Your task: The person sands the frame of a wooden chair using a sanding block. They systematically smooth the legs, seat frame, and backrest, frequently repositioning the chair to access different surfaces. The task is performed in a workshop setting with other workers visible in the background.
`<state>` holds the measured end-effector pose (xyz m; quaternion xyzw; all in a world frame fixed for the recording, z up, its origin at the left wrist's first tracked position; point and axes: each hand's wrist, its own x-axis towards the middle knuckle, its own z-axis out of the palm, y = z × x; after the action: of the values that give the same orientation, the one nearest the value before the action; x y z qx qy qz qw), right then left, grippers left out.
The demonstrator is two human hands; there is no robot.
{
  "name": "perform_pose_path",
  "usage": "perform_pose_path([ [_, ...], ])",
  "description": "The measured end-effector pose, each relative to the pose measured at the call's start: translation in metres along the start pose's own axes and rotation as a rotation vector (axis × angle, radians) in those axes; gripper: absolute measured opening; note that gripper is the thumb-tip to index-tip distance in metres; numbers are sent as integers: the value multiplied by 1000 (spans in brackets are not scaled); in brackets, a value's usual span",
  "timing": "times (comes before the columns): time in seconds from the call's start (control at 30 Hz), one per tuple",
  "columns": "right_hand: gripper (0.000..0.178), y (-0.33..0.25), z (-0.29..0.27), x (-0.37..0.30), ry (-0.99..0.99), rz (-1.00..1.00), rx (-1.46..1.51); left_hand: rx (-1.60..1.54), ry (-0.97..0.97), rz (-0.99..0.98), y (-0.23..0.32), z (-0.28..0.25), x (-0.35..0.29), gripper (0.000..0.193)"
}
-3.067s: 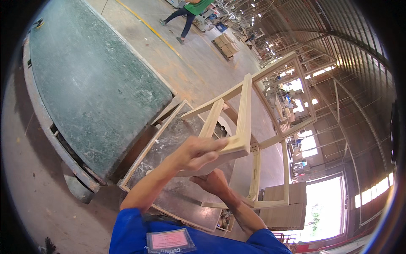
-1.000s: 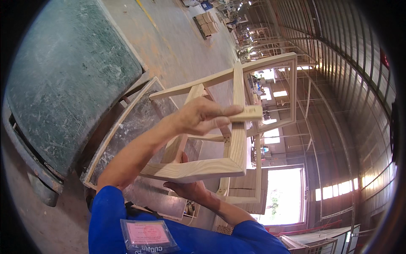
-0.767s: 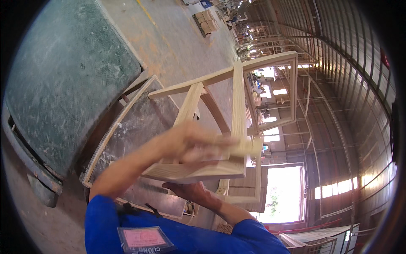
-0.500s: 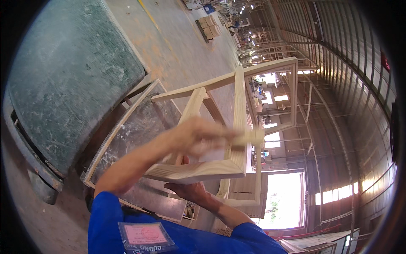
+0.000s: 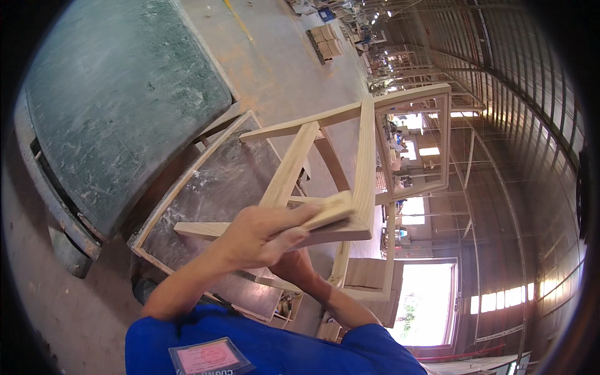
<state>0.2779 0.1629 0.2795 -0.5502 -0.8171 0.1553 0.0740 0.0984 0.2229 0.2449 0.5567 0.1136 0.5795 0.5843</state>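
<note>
A pale, unfinished wooden chair frame is held tilted in front of me, its open backrest toward the right. My left hand is closed around a light-coloured sanding block with a dark underside. The block lies against the frame near the corner where two rails meet. Lower down and partly behind the left hand, my right hand grips the frame from beneath. Its fingertips are hidden by the left hand and the wood.
Below the chair frame stands a low, wood-edged table with a dusty, scuffed top. A large worn green surface is at the left. Stacked pale pieces sit on the floor farther off. A bright doorway opens at the lower right.
My left hand has drawn the sanding block a little leftward, and its motion blur has lessened. The chair frame has turned slightly, showing its lower rail narrower. The whole view has shifted somewhat.
</note>
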Motion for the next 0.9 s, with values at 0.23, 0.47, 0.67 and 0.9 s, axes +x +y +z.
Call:
perform_pose_path([
  [0.23,29,7,11,-14,26,114,-2,-25,10,-140,30,3,-9,42],
  [0.47,39,-6,-4,-10,-46,149,-33,253,343,-187,-14,29,-81,40],
  [0.67,50,27,8,-26,-24,15,11,842,274,536,-31,26,-65,35],
  [0.9,58,6,-4,-29,19,215,67,1015,250,806,39,34,34,37],
])
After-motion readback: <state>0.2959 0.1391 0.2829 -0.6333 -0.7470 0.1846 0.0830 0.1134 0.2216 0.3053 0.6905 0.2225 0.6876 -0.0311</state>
